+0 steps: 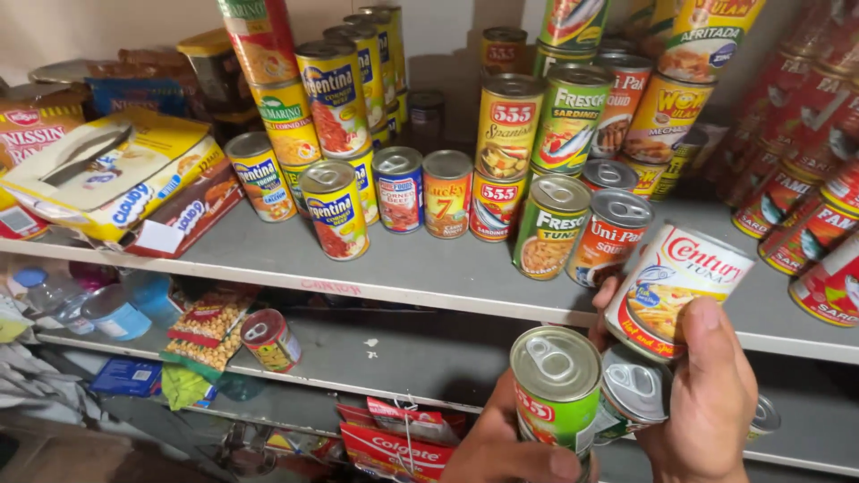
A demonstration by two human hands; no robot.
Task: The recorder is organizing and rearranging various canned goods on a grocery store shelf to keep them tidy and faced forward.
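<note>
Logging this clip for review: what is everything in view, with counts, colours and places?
Held cans: three; white-and-red can in right hand, green can in left hand, silver-topped can between them.
Shelf cans: dozens, yellow, green, red, on the grey shelf.
Boxes: several, yellow and red, shelf's left end.
Lone can: one, red, lower shelf.
Left hand: bottom centre.
Right hand: bottom right.

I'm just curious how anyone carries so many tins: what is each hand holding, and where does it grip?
The right hand grips a white-labelled can round its side, thumb across the label. The left hand holds a green-labelled can by its lower side. A third can sits between them.
</note>
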